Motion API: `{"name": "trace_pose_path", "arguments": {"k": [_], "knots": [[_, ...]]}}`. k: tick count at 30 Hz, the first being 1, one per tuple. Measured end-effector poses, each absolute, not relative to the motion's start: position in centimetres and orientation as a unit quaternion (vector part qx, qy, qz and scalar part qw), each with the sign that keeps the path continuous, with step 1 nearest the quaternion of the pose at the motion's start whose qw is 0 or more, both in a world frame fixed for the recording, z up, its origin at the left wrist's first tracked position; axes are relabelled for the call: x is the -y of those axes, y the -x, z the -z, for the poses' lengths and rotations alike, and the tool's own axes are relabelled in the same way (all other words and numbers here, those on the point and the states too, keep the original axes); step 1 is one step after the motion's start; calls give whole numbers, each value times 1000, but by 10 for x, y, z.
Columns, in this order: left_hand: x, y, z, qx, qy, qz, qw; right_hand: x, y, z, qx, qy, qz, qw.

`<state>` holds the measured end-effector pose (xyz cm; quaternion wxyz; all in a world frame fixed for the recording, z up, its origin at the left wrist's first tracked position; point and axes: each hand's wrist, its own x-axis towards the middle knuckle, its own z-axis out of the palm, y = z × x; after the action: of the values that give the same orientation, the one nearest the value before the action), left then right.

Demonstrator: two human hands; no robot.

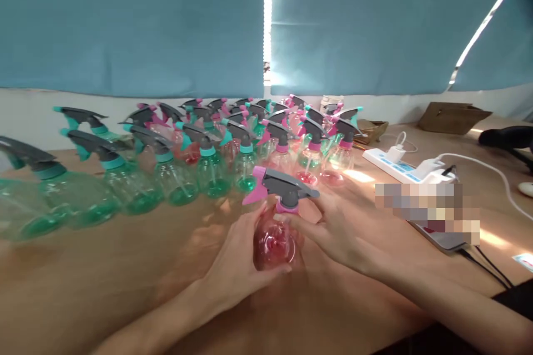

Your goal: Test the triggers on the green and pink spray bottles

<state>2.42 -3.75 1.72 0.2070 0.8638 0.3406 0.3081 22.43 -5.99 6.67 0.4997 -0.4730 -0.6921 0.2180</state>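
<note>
A pink see-through spray bottle (275,241) with a grey and pink trigger head is tilted toward me above the table, in the lower middle of the head view. My left hand (237,258) wraps around the bottle's body from the left, its thumb under the near side. Up at the pink collar, my right hand (331,230) grips the neck from the right, with its thumb across the front. The far fingers of both hands are partly hidden behind the bottle. Just beyond stands a green spray bottle (245,169) in the front row.
Rows of green and pink spray bottles (144,186) fill the table's back and left. A white power strip (387,163) with plugs and cables lies at right, beside a blurred-out patch. Brown boxes (452,118) stand farther back, before blue blinds (137,22).
</note>
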Motion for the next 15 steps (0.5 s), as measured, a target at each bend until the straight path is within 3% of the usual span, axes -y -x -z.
{"name": "trace_pose_path", "arguments": {"k": [7,15], "knots": [[40,5,-12,-327,-859,-327,219,59,-195,-81,749,452,-167,455],[41,5,-16,-308,-865,-310,246,48,-188,-99,729,397,-366,421]]}}
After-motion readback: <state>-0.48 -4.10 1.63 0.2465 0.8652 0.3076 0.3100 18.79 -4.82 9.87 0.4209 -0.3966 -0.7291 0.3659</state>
